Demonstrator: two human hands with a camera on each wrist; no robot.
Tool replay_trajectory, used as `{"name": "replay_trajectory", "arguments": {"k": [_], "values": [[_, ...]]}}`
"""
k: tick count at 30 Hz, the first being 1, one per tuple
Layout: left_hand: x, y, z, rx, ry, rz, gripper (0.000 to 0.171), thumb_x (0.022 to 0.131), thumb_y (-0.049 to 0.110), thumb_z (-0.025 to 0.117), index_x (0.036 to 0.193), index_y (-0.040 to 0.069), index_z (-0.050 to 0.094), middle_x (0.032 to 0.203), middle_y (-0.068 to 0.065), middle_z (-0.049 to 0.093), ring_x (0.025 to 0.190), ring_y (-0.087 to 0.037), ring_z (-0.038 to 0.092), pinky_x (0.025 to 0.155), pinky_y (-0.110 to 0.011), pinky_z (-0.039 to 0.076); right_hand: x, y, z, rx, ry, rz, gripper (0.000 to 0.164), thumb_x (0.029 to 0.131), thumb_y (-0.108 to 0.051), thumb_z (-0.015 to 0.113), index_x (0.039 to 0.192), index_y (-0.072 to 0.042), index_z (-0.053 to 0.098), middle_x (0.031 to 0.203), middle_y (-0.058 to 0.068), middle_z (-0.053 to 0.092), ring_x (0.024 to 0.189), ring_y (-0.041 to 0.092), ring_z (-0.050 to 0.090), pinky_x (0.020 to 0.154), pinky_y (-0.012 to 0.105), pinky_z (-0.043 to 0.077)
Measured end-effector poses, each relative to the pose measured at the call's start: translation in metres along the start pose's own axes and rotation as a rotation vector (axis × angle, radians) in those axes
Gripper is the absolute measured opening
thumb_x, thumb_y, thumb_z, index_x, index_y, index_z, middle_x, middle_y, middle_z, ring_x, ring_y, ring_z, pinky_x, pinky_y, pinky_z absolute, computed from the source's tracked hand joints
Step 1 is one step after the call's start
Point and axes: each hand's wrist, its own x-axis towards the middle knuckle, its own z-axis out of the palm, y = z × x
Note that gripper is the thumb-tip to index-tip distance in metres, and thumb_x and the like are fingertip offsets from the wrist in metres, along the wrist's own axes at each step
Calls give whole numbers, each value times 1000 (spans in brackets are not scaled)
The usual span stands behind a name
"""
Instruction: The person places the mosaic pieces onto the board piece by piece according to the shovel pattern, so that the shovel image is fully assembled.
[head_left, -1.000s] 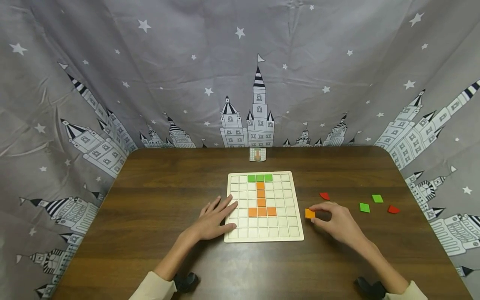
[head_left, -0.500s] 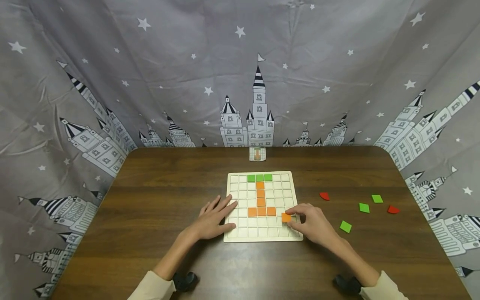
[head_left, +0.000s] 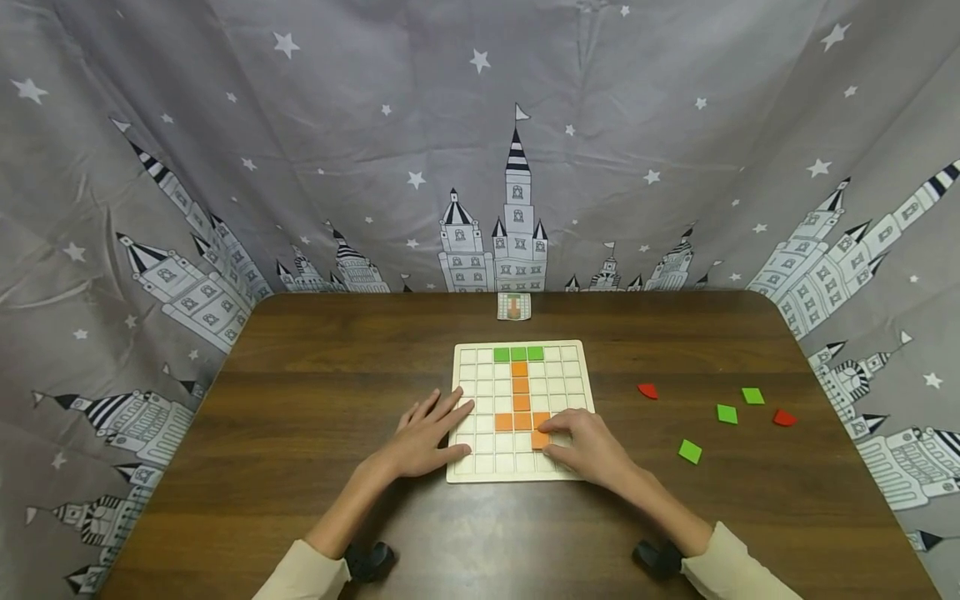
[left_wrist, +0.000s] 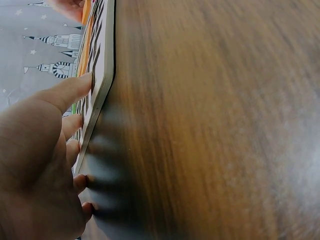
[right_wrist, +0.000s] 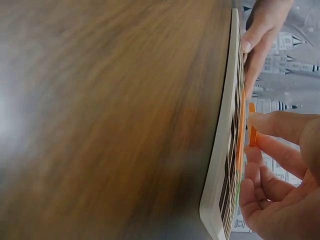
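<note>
Head view: the right hand (head_left: 588, 452) is pinching an orange tile (head_left: 540, 441) between thumb and fingers, its grip narrow, over the pale grid board (head_left: 517, 478). That tile is sitting on the person's side of a row of orange squares (head_left: 522, 422), whose right end the fingers are partly covering. Green squares (head_left: 518, 355) are lining the board's far edge. The left hand (head_left: 420, 442) is spreading wide, thumb and some fingertips resting on the board's left side. Loose green tiles (head_left: 727, 414) and red pieces (head_left: 648, 391) (the latter with one curved side) are lying on the table (head_left: 337, 350) to the right, and a small printed card (head_left: 513, 307) is lying beyond the board.

Left wrist view: the left thumb is touching the board near its edge, and two smaller fingers are reaching past it.

Right wrist view: the pinched tile is showing edge-on, just off the board's surface.
</note>
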Motion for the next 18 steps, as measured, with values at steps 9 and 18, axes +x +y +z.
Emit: {"name": "replay_trajectory", "arguments": {"k": [9, 18], "values": [[-2, 2, -2, 13, 2, 1, 69, 100, 42, 57, 158, 15, 33, 165, -11, 17, 149, -43, 7, 110, -69, 6, 8, -5, 5, -56, -35, 5, 23, 77, 2, 76, 100, 0, 78, 97, 5, 74, 96, 26, 65, 88, 44, 50], [-1, 2, -2, 10, -6, -7, 68, 100, 41, 57, 158, 16, 33, 165, -10, 18, 149, -42, 6, 110, -69, 6, 13, -12, 11, -48, -40, 18, 23, 76, 2, 73, 98, -1, 79, 96, 4, 74, 94, 26, 64, 85, 42, 49]]}}
